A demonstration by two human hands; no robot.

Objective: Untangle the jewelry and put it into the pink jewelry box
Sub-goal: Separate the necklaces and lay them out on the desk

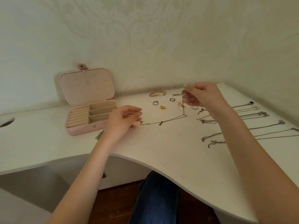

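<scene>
The pink box [90,101] is sitting lid-up at the left of the desk [161,143]. Your left hand [123,122] is hovering beside it, fingers loosely curled and holding nothing, just by the clasp end of a thin chain [163,122]. Your right hand [202,96] is pinching that chain's other end, lifting it; more chains [258,113] are lying at the far right.

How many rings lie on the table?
3 seen: a silver ring, an open dark ring, and one partly hidden under the right hand. More may be hidden.
</scene>
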